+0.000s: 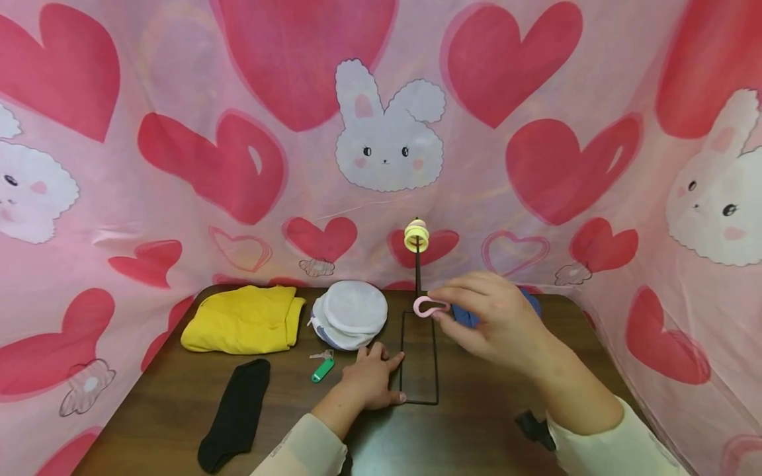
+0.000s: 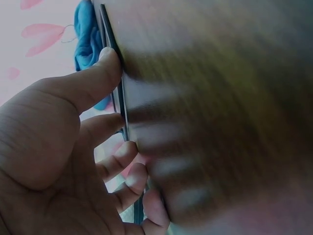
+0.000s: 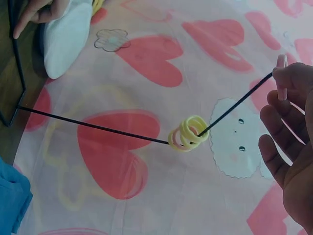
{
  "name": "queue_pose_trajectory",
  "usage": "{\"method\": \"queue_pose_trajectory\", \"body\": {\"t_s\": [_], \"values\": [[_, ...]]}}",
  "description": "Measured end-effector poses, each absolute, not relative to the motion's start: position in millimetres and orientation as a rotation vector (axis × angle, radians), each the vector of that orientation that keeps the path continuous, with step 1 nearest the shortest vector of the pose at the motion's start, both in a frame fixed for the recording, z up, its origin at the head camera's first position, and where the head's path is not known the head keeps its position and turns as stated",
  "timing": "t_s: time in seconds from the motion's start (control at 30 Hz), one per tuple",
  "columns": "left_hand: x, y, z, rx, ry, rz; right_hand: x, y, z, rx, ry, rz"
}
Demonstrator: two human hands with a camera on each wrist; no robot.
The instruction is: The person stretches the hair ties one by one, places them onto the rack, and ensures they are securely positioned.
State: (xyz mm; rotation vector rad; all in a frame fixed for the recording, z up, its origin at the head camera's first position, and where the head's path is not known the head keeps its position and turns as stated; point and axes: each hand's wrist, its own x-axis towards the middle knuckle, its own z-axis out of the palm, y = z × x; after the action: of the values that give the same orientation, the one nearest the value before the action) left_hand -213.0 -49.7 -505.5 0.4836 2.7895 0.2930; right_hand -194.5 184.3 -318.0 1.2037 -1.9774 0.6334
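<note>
A black wire stand (image 1: pixel 437 373) has a rectangular base lying on the table and an upright rod at the back. Several pale yellow hair ties (image 3: pixel 194 123) hang bunched at the rod's bend. My right hand (image 1: pixel 503 324) pinches a pink hair tie (image 1: pixel 417 308) between thumb and fingers, in front of the rod. In the right wrist view this tie overlaps the rod's free end. My left hand (image 1: pixel 370 380) rests at the base's left side, thumb and fingertips on the wire (image 2: pixel 110 29) and the tabletop.
Behind the left hand sits a white fabric cap (image 1: pixel 355 307), with a folded yellow cloth (image 1: pixel 238 320) farther left. A key with a green tag (image 1: pixel 323 371) and a black sock (image 1: pixel 235 413) lie nearby. Blue cloth (image 3: pixel 13 196) lies right of the stand, partly hidden. Patterned curtain surrounds the table.
</note>
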Motion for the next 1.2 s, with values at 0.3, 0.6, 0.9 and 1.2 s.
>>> {"method": "queue_pose_trajectory", "body": {"t_s": [0.3,0.6,0.9,1.2], "values": [[-212.8,-49.5,-505.0,0.486,2.781,0.28,-213.5,180.1,-320.7,1.125,-2.089,0.541],[-213.5,-49.1,-505.6,0.483,2.777,0.285,-257.6,171.0,-323.9,0.938,-2.088,0.381],[-211.2,-45.5,-503.5,0.495,2.785,0.278,-277.5,168.3,-327.3,0.8,-2.12,0.239],[-208.8,-48.0,-501.3,0.481,2.773,0.277,-273.1,170.5,-331.1,0.749,-2.222,0.221]]}}
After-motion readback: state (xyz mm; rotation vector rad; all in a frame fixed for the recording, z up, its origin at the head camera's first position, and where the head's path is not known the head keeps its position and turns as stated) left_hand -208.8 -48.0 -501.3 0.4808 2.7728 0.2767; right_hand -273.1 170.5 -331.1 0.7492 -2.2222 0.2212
